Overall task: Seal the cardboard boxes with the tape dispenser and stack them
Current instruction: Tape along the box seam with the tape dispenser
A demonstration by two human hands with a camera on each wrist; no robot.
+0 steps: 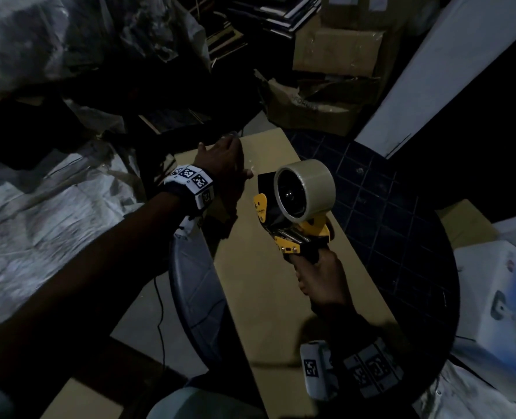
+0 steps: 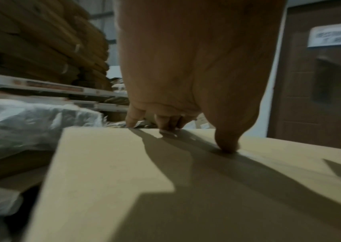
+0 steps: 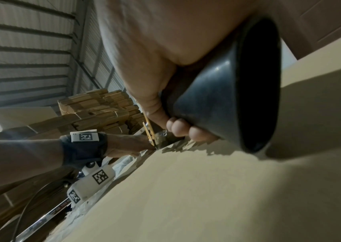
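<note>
One box [image 1: 268,267] lies flaps shut on the bench [image 1: 401,225], contents unseen. Our left grip [image 1: 223,164] presses its far end, fingers straight; our right grip [image 1: 320,279] clasps the dispenser [image 1: 299,204] over the lid.

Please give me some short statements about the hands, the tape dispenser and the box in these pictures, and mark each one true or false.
1. The right hand grips the handle of the yellow and black tape dispenser. True.
2. The left hand holds a pair of scissors. False: it holds no tool; its fingertips press on the top of the long flat tan cardboard box.
3. The dispenser carries a roll of clear tape. True.
4. The cardboard box stands upright on its narrow end. False: it lies flat, across the dark round table.
5. Both hands are on the dispenser. False: only the right one is.
</note>
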